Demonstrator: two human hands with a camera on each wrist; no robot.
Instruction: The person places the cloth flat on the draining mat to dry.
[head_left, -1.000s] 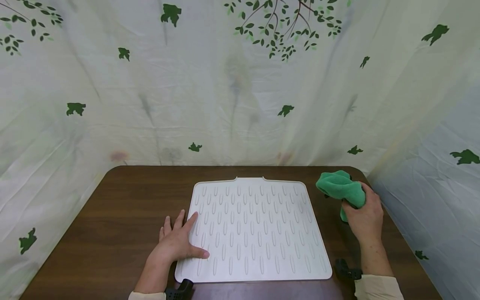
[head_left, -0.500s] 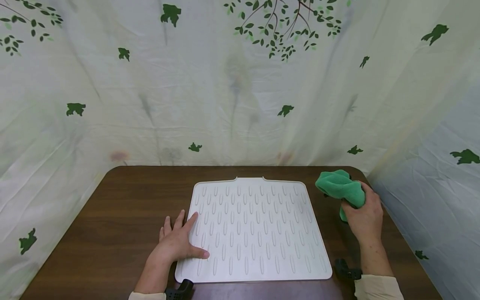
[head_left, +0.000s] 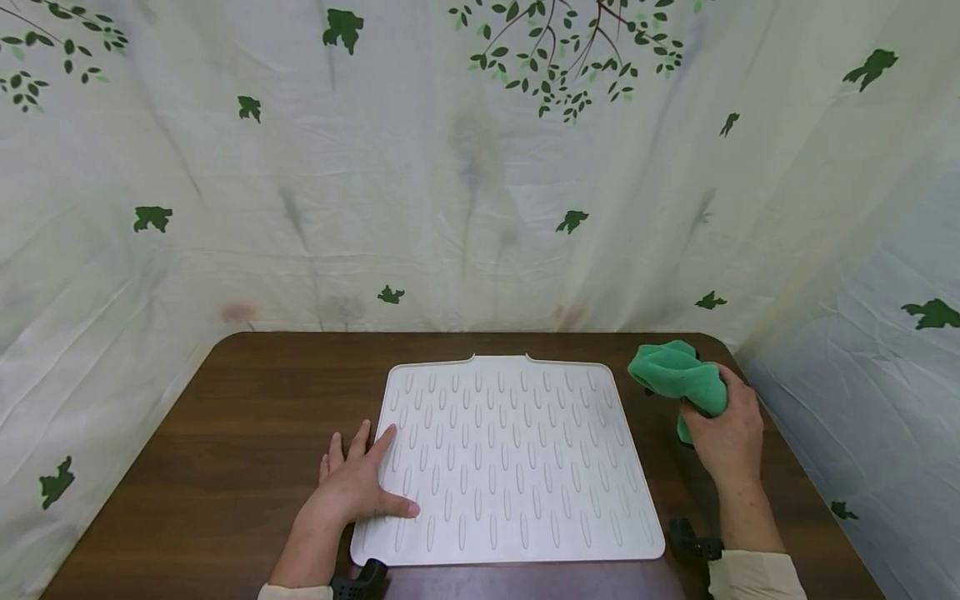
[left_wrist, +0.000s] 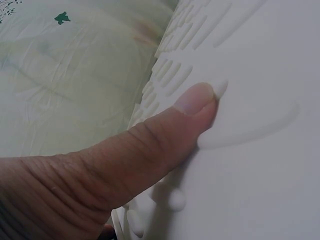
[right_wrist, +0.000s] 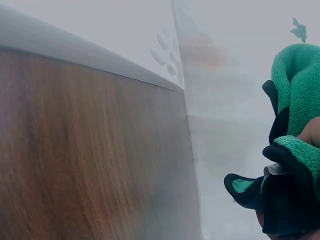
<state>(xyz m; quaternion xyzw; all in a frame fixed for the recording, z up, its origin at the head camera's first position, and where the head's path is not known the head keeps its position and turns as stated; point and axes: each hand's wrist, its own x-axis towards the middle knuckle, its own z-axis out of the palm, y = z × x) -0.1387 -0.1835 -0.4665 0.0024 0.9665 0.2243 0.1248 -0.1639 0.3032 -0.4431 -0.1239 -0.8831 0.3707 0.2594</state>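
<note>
head view: a green cloth [head_left: 667, 371] is gripped by the right hand [head_left: 726, 429] near the far right corner of the worktop [head_left: 262, 408], its dark edging [right_wrist: 247, 200] shown in the right wrist view. a white ridged board [head_left: 517, 467], laid mid-worktop, is touched along its left side by the left hand [head_left: 348, 485], fingers spread apart.

Looks like plastic in the white board [head_left: 510, 458], matt and ribbed, smooth in between. Fuzzy, rough-piled textile in the green cloth [head_left: 678, 375]. Wood grain with a dull sheen across the tabletop [head_left: 247, 433]. Thin, creased fabric in the curtain [head_left: 420, 183].
</note>
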